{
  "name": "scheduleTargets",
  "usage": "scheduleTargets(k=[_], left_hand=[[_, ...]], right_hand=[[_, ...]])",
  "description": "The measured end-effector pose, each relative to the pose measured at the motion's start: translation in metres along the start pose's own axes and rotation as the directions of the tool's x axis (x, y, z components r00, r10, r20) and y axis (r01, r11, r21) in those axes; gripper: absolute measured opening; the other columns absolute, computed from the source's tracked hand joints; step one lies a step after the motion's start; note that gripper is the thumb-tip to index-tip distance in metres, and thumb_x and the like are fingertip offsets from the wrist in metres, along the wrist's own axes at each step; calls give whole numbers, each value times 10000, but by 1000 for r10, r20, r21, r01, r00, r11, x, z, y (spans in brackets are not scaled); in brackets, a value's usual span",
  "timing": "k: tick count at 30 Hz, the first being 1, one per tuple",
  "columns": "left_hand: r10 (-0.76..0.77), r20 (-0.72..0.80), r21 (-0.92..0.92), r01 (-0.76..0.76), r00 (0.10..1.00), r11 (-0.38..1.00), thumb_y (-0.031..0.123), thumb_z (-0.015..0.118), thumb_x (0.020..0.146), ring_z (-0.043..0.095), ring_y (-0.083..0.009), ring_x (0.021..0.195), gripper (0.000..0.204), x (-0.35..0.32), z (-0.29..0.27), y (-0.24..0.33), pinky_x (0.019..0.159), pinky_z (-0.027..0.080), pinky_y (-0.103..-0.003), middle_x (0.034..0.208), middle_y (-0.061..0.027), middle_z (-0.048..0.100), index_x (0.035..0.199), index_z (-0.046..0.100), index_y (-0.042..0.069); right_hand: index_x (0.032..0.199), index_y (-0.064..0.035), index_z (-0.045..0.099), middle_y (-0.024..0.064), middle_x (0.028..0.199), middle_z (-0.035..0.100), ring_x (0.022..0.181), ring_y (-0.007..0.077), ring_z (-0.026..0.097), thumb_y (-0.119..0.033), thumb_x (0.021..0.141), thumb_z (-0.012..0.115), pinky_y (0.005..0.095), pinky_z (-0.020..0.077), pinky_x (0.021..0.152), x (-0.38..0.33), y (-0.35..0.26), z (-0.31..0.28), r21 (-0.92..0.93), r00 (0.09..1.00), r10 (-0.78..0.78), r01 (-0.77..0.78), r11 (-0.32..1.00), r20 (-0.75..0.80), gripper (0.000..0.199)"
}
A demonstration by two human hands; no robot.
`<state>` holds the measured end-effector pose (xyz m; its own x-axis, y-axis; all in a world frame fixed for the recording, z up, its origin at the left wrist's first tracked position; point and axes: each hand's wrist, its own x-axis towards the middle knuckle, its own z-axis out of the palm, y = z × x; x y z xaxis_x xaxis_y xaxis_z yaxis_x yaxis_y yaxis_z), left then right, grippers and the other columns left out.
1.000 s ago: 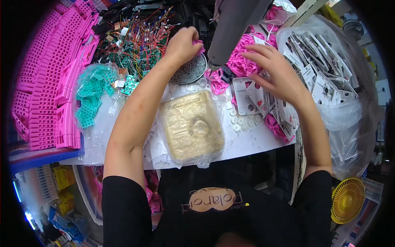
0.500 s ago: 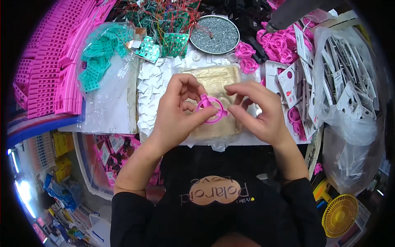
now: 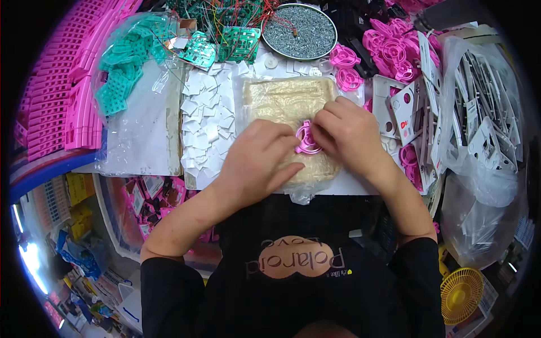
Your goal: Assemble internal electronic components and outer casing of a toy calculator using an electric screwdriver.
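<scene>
A pink plastic ring-shaped part is tilted over a gold-coloured pad wrapped in clear plastic. My right hand has its bent fingers closed on the ring's right side. On the opposite side, the fingertips of my left hand come up to the ring's edge, or touch it. The left thumb stands away from the fingers, lower down over the pad. My fingers partly cover the ring, and I cannot tell whether it rests on the pad.
Small white pieces lie left of the pad. Beyond it stands a round dish of small metal parts, near wired green circuit boards. More pink rings are heaped at the far right, beside bagged white panels. Pink frames are stacked left.
The pink ring has moved slightly right and turned. My left thumb has come off it, while my right fingers have closed on its side. The whole view has shifted a little.
</scene>
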<state>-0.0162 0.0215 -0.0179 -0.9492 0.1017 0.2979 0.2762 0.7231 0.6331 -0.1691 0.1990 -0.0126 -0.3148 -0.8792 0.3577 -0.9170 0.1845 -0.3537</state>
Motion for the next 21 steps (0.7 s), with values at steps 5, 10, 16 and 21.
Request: scheduleTargets(k=[5, 10, 16, 21], left_hand=[[72, 101, 119, -84, 992, 989, 244, 774, 798, 573, -333, 1112, 477, -5, 7, 4, 949, 472, -446, 1223, -133, 622, 1205, 643, 34], [94, 107, 102, -105, 990, 989, 248, 765, 800, 564, -342, 1143, 505, -10, 7, 0, 980, 461, -460, 1290, -135, 612, 1240, 643, 31], [77, 169, 158, -104, 983, 982, 178, 779, 742, 561, -341, 1143, 547, -6, 8, 5, 987, 459, -461, 1319, -118, 614, 1251, 646, 29], [32, 163, 122, -53, 986, 991, 138, 751, 760, 549, -370, 1174, 525, -9, 12, 6, 1024, 435, -466, 1339, -134, 612, 1264, 643, 37]], right_hand=[[786, -90, 605, 57, 762, 558, 741, 261, 589, -131, 741, 740, 385, 494, 618, -2, 1, 8, -43, 998, -55, 55, 998, 10, 149], [785, -91, 592, 50, 754, 548, 732, 259, 576, -130, 715, 744, 389, 484, 618, -4, 1, 14, -31, 998, -29, 28, 999, -53, 172], [905, -58, 654, 81, 859, 613, 853, 300, 573, -102, 712, 802, 406, 485, 745, -36, 0, -15, 101, 987, 94, -81, 992, -130, 247], [984, -71, 684, 98, 1010, 635, 979, 337, 563, -69, 710, 793, 445, 443, 892, -171, -24, -36, -1, 773, 446, -500, 866, -451, 295]])
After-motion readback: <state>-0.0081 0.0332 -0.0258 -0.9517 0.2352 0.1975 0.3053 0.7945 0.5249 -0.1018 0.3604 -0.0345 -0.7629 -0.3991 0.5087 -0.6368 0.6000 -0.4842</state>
